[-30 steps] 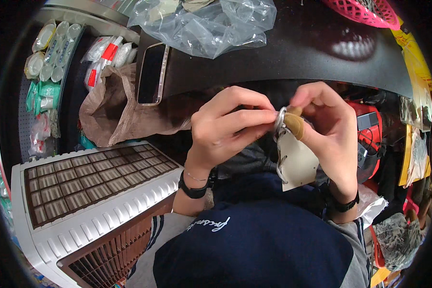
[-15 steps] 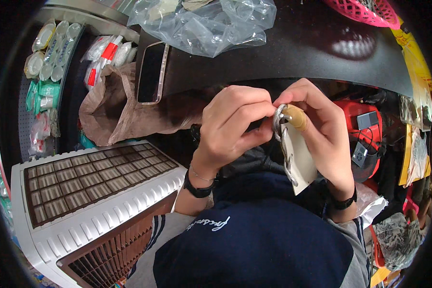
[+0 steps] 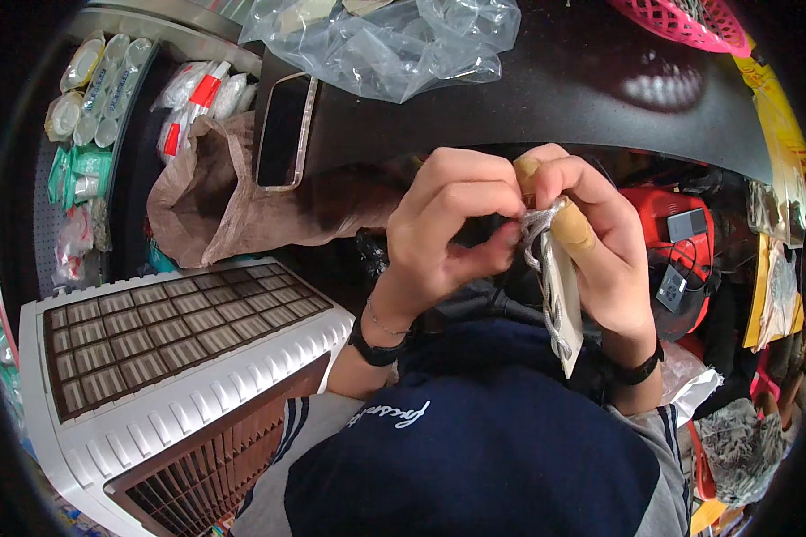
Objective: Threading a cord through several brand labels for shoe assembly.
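Both hands are raised in front of my chest, close together, around a stiff cream card (image 3: pixel 568 300) that hangs tilted downward. A silver-grey cord (image 3: pixel 547 295) runs along the card's left edge in twisted loops. With its thumb and index finger my right hand (image 3: pixel 611 268) grips the card's top end and the cord there. Tan coverings wrap that hand's thumb (image 3: pixel 575 225) and a fingertip. My left hand (image 3: pixel 452 219) is curled beside it, its fingertips pinched at the cord near the card's top. Exactly which strand they hold is hidden.
Beyond my hands is a dark table (image 3: pixel 546 98) with a clear plastic bag (image 3: pixel 390 54), a phone (image 3: pixel 286 134) and a pink basket (image 3: pixel 690 27). A brown cloth bag (image 3: pixel 215 192) and white air cooler (image 3: pixel 242 376) stand left. Something red (image 3: pixel 649 204) lies right.
The card has turned more edge-on and shifted slightly right. My right index finger has bent down over the cord, and a second tan-covered fingertip now shows. My left hand has moved slightly right.
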